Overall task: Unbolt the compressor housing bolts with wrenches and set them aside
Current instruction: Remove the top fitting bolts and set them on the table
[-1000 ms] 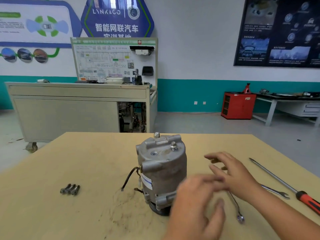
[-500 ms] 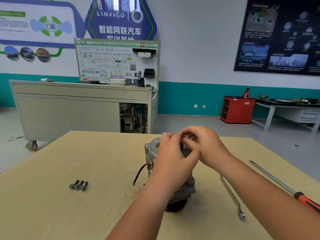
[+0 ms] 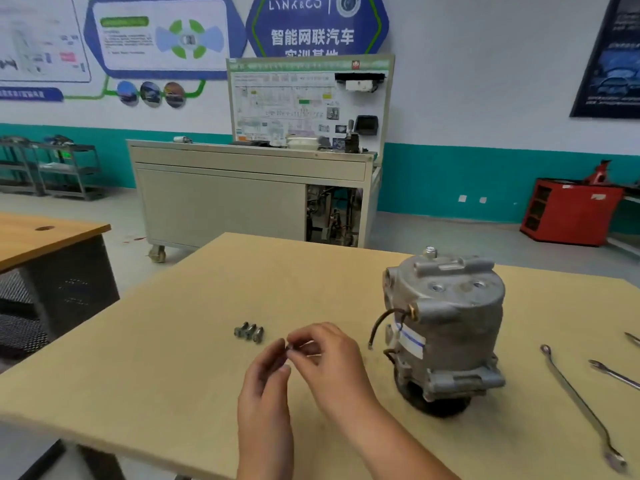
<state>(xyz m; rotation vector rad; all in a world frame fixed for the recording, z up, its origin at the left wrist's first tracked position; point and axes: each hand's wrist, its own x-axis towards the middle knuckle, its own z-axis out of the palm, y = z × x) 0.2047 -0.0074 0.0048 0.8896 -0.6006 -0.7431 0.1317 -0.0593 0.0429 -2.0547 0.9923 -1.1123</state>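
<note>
My right grip pinches a bolt. My left grip meets it, but I cannot tell whether it holds. The three set-aside bolts lie just beyond, toward the table's far-left corner, nearer my left.

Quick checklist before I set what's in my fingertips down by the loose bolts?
1. Bolt pinched between left hand and right hand: ok, though mostly hidden.
2. Three loose bolts grouped on the table, just ahead of the hands: ok.
3. Compressor upright, apart from both hands: ok.
4. All housing bolts out: not ok, top bolt remains.
5. Long wrench lying right of compressor: ok.
</note>
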